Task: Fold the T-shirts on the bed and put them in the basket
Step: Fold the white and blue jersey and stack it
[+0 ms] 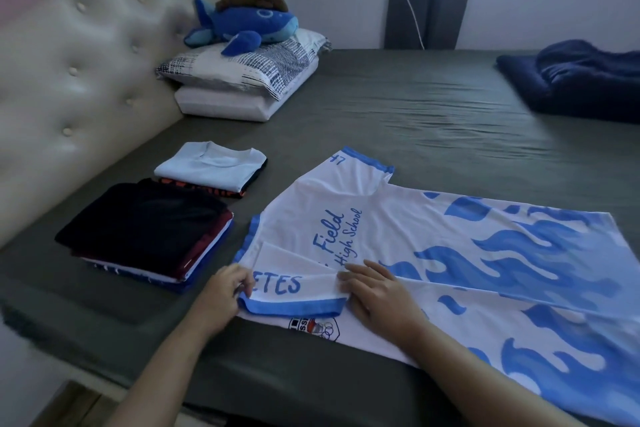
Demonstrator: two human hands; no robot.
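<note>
Here, nearest the viewer, the left hand point(227, 291) pinches the blue-hemmed corner of the folded-in sleeve point(294, 291), its grip clamped on the cloth, while the right hand point(375, 295) lies flat with straight fingers, its grip apart, pressing the fabric just right of that sleeve. Both hands sit at the near edge of the white and blue T-shirt point(433, 253), which is spread on the bed point(433, 114) with its long axis running left to right: collar end toward the left hand, flame-printed body stretching away to the right. So the shirt's bulk lies right of and beyond both hands, and the right hand is nearer its length; the next fold likely travels away across that axis. Further left sit two stacks of folded shirts, a dark stack point(149, 236) and, beyond it, a light-topped stack point(211, 166). No basket shows.
</note>
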